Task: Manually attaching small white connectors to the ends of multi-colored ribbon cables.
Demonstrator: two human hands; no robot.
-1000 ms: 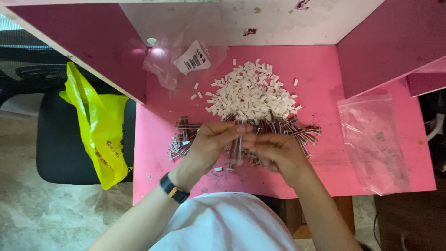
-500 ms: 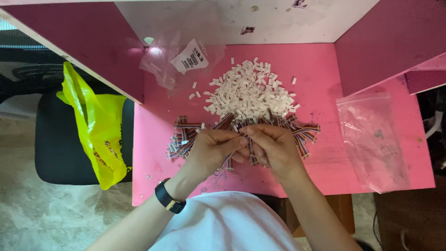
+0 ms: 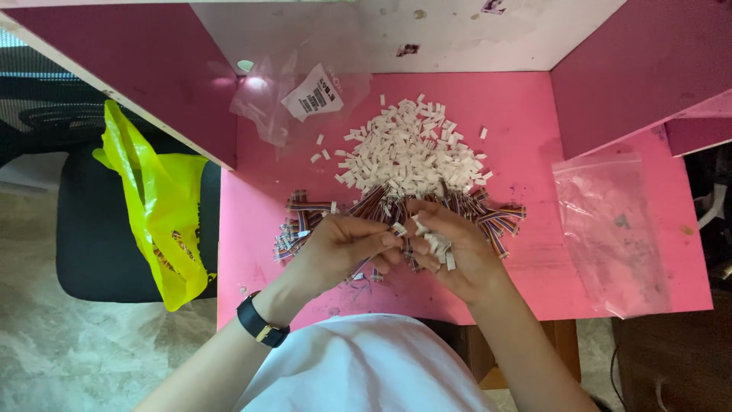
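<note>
Both hands have moved a little nearer the front edge of the pink table [image 3: 610, 114] since a second ago. From the head view, the left hand [image 3: 335, 248] pinches a small white plug [image 3: 399, 228]. The right hand [image 3: 457, 248] curls tight around a bunch of white plugs [image 3: 441, 248]. Striped wires [image 3: 488, 214] lie under both hands. Behind them, mid-table, sits a pile of white pieces [image 3: 412, 152].

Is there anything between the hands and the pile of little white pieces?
Yes. A band of striped wire bundles lies across the pink table between the left hand, the right hand and the white pile. Nothing else is in between. The right hand already holds a few white pieces.
</note>
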